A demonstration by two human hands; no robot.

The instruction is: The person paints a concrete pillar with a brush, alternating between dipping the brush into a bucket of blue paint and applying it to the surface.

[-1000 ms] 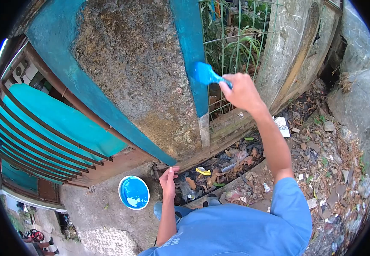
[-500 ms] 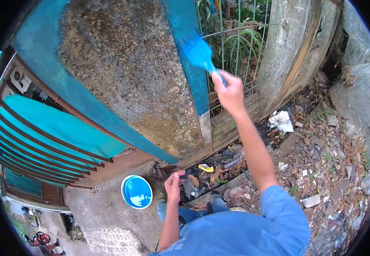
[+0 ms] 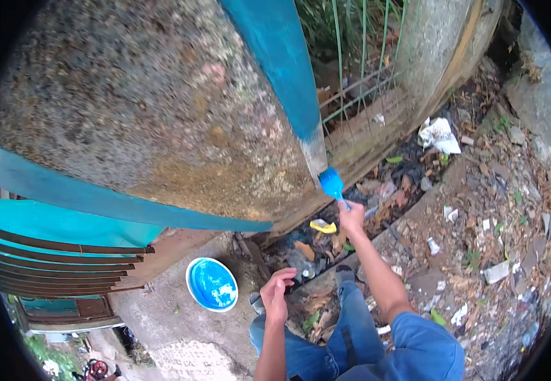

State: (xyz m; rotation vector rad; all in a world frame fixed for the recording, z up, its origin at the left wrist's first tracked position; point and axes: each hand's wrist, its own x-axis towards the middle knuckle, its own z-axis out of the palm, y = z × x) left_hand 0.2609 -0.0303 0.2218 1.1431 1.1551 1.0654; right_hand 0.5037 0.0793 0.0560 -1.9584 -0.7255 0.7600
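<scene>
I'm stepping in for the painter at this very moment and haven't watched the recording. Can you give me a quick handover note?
Right hand: shut on the brush, with its blue bristles at the foot of the corner strip.
Left hand: empty, loosely open, above the knee.
Paint bowl: on the ground on the left-hand side, with blue paint in it.
Done: the corner strip and the lower band are blue.
Left: a bare grey patch shows at the strip's foot, just above the brush. The rough wall face carries no paint.
</scene>
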